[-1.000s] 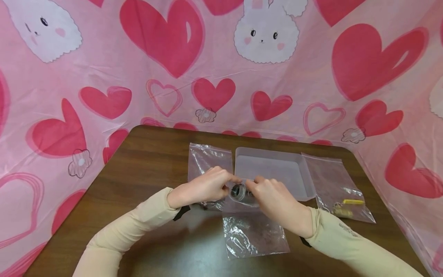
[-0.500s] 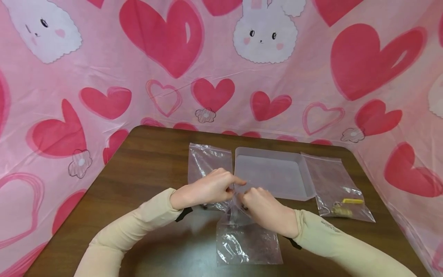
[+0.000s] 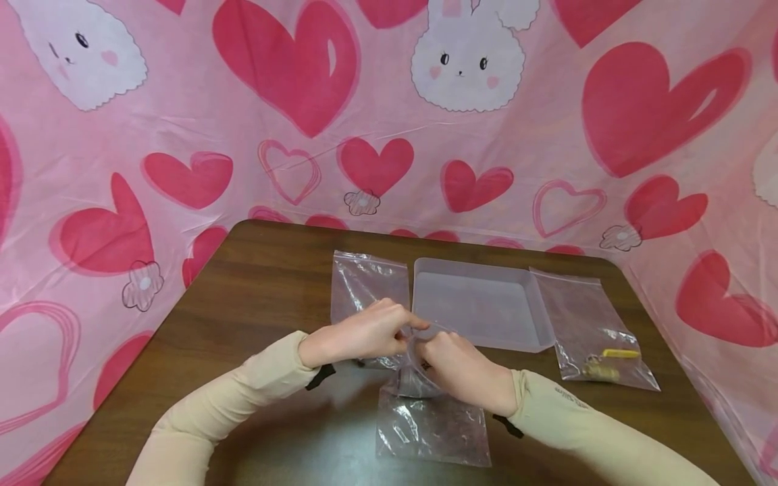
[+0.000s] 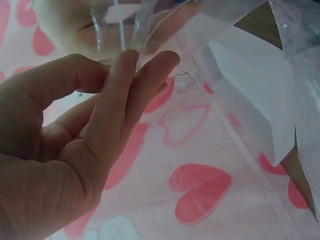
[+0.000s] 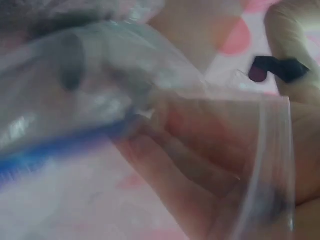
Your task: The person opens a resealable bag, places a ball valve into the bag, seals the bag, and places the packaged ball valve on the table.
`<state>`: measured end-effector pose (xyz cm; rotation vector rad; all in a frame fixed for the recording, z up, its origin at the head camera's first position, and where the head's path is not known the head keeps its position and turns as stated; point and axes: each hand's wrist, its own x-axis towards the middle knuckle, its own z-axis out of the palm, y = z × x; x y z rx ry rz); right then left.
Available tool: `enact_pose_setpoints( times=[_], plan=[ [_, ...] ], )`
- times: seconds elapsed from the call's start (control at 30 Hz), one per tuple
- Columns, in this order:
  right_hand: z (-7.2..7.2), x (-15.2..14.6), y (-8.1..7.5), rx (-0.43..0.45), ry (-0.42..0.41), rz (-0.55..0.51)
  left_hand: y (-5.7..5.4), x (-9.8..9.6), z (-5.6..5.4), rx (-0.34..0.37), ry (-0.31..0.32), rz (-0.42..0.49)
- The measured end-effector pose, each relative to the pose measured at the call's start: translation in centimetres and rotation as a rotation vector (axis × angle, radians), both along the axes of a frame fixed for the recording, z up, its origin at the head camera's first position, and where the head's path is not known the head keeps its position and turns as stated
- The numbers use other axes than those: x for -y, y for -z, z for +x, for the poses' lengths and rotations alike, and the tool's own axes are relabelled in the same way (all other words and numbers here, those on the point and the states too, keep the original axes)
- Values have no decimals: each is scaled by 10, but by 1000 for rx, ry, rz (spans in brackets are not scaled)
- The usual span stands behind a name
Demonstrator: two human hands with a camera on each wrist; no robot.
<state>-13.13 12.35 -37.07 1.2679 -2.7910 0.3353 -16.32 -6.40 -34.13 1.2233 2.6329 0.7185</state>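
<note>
In the head view my left hand (image 3: 365, 332) pinches the open mouth of a clear zip bag (image 3: 434, 435). The left wrist view shows its thumb and fingertips (image 4: 131, 56) meeting on the plastic edge. My right hand (image 3: 460, 370) reaches in at the bag's mouth. In the right wrist view the bag's zip edge (image 5: 262, 150) crosses over that hand, and its fingers pinch an item with a blue strip (image 5: 65, 142). Blur and plastic hide what kind of item it is. A grey shape (image 3: 419, 385) shows through the bag below the hands.
A translucent shallow tray (image 3: 477, 307) stands behind the hands. On its left lies another zip bag (image 3: 367, 280), partly hidden by the left hand. To its right, a third zip bag (image 3: 571, 304) contains a brass valve with a yellow handle (image 3: 620, 353). All rest on the brown table (image 3: 273, 290).
My right hand has moved left and down, into the bag's mouth. The round clear thing with a black ring, visible between the hands earlier, is now hidden. The bag's lower part has shifted slightly left.
</note>
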Motion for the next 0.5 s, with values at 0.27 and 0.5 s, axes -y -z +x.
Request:
enact_pose_setpoints(
  times=[0.27,0.5],
  plan=[
    [10,-24,-44,-40,-2,-146,-1,5,0,45,-3,16],
    [19,-56,-50,34,112,-87,1,10,-1,79,5,46]
  ],
)
